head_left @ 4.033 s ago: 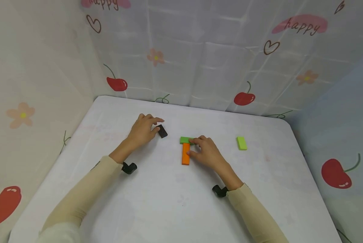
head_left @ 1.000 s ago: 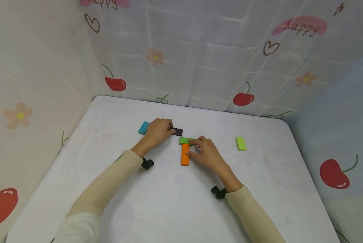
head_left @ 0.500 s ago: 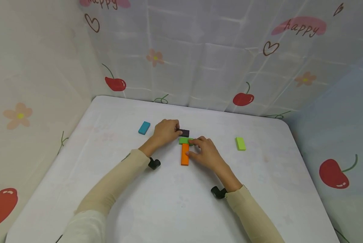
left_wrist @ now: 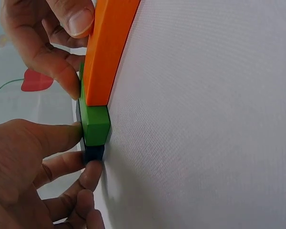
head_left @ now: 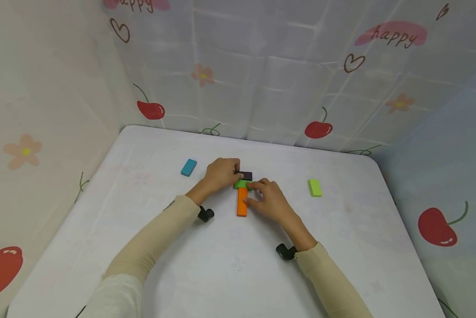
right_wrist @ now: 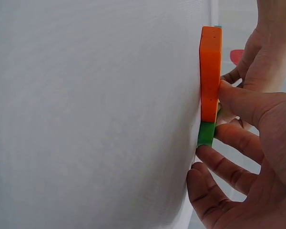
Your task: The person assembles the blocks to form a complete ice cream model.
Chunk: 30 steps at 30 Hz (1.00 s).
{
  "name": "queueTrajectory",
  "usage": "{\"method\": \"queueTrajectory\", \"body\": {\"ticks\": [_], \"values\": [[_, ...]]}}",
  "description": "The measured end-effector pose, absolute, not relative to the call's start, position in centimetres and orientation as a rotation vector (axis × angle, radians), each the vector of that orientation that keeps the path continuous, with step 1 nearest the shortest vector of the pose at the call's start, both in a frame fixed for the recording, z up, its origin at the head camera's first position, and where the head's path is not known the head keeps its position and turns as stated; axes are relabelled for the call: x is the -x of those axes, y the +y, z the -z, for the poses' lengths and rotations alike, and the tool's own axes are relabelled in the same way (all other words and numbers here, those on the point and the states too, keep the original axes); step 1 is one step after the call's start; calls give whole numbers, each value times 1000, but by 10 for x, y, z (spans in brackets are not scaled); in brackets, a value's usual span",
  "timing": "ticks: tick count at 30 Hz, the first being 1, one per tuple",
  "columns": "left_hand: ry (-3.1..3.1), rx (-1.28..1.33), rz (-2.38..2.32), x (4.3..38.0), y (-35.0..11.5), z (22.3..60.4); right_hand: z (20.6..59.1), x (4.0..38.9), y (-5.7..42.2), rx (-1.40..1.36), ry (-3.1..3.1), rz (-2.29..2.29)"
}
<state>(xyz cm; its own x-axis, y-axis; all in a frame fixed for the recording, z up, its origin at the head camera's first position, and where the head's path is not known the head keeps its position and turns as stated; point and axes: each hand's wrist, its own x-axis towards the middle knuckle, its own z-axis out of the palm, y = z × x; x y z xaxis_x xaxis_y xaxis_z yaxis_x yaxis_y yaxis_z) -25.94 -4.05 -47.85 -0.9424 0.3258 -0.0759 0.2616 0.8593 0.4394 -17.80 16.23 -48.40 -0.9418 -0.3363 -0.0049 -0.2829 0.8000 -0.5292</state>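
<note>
In the head view my left hand (head_left: 222, 172) pinches the left end of a black block (head_left: 245, 176) at the far side of a green block (head_left: 241, 184). An orange block (head_left: 242, 202) runs from the green one toward me, forming a T shape. My right hand (head_left: 271, 201) rests at these blocks from the right, thumb on the orange block (right_wrist: 210, 81) and index finger on the green block (right_wrist: 207, 133). In the left wrist view the black block (left_wrist: 93, 153) looks dark beyond the green block (left_wrist: 96, 125), partly hidden by my left fingers.
A blue block (head_left: 188, 167) lies to the left on the white table (head_left: 182, 274). To the right lies a yellow-green block (head_left: 315, 188). A printed curtain (head_left: 257, 75) hangs behind the table's far edge.
My left hand has moved right with the black block, turning it crosswise and bringing it against the far side of the green block. The blue block has come into view. My right hand stays put.
</note>
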Motion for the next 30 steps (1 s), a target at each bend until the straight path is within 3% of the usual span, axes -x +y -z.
{"method": "queueTrajectory", "body": {"ticks": [30], "values": [[2843,-479,-639,257,-42,476,482,178,162,550,2863,794]]}}
